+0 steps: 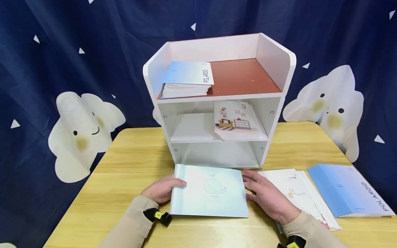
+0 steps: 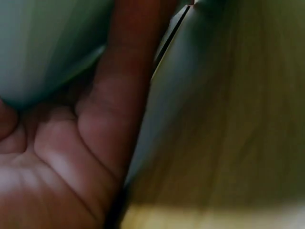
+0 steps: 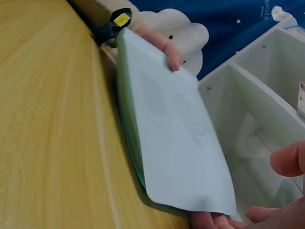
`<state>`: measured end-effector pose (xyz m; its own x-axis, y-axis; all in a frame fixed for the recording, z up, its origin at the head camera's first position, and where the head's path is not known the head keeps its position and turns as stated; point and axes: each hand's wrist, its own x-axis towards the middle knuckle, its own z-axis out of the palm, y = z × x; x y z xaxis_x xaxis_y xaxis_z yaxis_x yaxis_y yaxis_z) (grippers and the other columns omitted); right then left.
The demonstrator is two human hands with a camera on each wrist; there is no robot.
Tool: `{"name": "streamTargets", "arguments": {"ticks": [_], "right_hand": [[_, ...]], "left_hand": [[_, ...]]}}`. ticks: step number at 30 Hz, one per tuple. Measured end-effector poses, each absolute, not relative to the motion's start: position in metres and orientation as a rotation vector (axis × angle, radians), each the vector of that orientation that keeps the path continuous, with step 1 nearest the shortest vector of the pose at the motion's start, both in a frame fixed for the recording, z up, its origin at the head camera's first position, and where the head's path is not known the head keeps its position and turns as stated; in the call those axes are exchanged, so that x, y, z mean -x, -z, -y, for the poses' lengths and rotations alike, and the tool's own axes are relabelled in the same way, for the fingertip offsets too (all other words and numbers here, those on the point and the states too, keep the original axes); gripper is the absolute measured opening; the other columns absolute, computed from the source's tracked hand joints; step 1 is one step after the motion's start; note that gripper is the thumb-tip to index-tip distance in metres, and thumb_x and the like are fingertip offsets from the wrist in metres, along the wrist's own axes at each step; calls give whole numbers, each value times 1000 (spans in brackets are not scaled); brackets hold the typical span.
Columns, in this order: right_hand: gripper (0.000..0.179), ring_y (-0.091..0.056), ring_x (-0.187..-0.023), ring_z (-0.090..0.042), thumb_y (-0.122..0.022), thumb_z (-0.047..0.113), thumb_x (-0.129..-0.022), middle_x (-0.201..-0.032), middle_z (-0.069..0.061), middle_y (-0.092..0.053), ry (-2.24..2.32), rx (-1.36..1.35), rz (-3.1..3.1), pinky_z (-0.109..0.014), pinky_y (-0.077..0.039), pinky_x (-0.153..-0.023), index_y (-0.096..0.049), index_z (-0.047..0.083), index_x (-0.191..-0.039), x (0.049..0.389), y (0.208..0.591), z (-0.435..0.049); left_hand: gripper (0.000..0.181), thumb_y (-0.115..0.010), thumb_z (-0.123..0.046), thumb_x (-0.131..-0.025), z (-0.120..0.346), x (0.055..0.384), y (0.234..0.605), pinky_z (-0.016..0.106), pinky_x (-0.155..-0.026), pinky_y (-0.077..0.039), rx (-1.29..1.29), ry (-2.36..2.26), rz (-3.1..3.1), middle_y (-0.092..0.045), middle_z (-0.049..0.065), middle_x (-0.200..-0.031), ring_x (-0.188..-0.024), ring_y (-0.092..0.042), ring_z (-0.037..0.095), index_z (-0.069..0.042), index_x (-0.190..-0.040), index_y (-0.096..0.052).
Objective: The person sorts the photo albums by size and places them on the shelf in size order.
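Observation:
A thin pale-blue booklet (image 1: 214, 205) with a whale drawing on its cover lies in front of the shelf. My left hand (image 1: 160, 190) grips its left edge, thumb on top of the cover and the other fingers underneath. At the opposite edge is my right hand (image 1: 268, 198), its fingers loosely extended. In the right wrist view, some fingertips (image 3: 204, 220) of that hand reach under the booklet's (image 3: 176, 138) edge, while another finger stands clear of it. The left wrist view is dark and blurred, showing the left palm (image 2: 62, 148) against the booklet.
A white three-level shelf (image 1: 288, 75) stands behind the booklet. A blue POLAROID album (image 1: 189, 72) lies on its top level, and illustrated books (image 1: 235, 119) on the middle one. More white books (image 1: 305, 193) and another blue album (image 1: 350, 191) lie on the wooden table (image 1: 124, 165) at right.

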<state>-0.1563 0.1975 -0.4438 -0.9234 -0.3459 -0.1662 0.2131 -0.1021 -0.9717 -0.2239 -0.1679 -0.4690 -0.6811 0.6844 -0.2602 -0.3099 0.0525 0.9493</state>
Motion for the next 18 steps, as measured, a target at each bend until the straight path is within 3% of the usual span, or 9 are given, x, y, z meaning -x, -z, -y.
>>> {"name": "streamTargets", "arguments": {"ticks": [5, 9, 14, 18], "right_hand": [[67, -49, -127, -27, -45, 9, -105, -156, -33, -29, 2034, 195, -1868, -31, -50, -88, -7, -8, -157, 157, 445, -197], [70, -54, -124, -22, -49, 13, -104, -152, -30, -37, 2048, 168, -1827, -36, -51, -94, -8, -8, -157, 157, 442, -199], [54, -63, -114, -22, -46, 17, -106, -133, -16, -62, 2048, 239, -1603, -41, -52, -94, -27, -7, -152, 158, 442, -202], [55, -66, -112, -24, -42, 14, -108, -130, -13, -65, 2036, 318, -1420, -41, -55, -92, -19, -3, -155, 158, 445, -206]], "left_hand": [[40, -54, -14, -99, 169, 225, 472, 41, -90, -56, -405, -1783, -1552, -66, 12, -119, -106, -66, 24, 3, -134, -46], [33, -49, -11, -101, 171, 224, 474, 41, -90, -56, -472, -1829, -1484, -66, 10, -120, -108, -66, 23, -3, -133, -48], [29, -46, -15, -104, 166, 220, 474, 41, -90, -56, -485, -1904, -1403, -67, 9, -120, -108, -67, 22, -8, -132, -49], [34, -44, -31, -109, 153, 216, 472, 39, -91, -56, -390, -1971, -1382, -66, 6, -120, -108, -67, 20, -9, -134, -46]]}}
